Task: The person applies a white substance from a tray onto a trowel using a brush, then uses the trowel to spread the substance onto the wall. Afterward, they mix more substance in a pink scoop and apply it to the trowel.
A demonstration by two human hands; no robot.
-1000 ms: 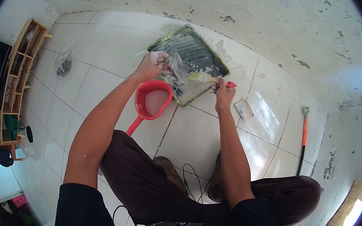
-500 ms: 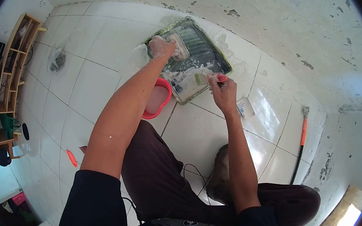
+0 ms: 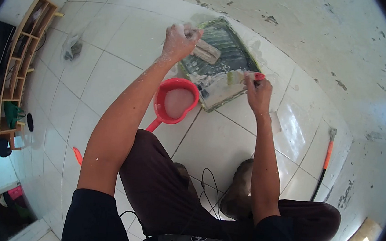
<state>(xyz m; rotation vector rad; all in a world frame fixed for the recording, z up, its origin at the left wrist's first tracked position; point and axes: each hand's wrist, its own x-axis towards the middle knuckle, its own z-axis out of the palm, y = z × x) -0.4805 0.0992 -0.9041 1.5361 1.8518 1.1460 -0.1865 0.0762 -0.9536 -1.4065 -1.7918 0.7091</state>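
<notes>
My left hand (image 3: pixel 181 41), dusted with white paste, is closed on a flat, paste-smeared tool (image 3: pixel 207 52) whose exact kind I cannot tell. The tool's broad end hangs over the left part of a dark green ribbed tray (image 3: pixel 231 44). In my right hand (image 3: pixel 258 93) is a putty knife (image 3: pixel 258 76) with a red handle end, pinched near the tray's right edge. Its pale greenish blade points left over the tray. White paste (image 3: pixel 213 84) lies smeared across the tray's near end. Close below stands a red dipper (image 3: pixel 158 99) holding cloudy, pale liquid.
White floor tiles (image 3: pixel 209 145) surround the tray, with a flaking wall (image 3: pixel 282 35) behind. A long tool with an orange-and-black handle (image 3: pixel 327 156) lies at the right. At the left are a plastic bag (image 3: pixel 71 49) and a wooden shelf (image 3: pixel 25 56). A cable (image 3: pixel 205 180) loops near my shoes.
My left hand has drawn up and left within the view, showing more of the flat tool. The putty knife stays over the tray in my right hand. The view has shifted, revealing the dipper's handle.
</notes>
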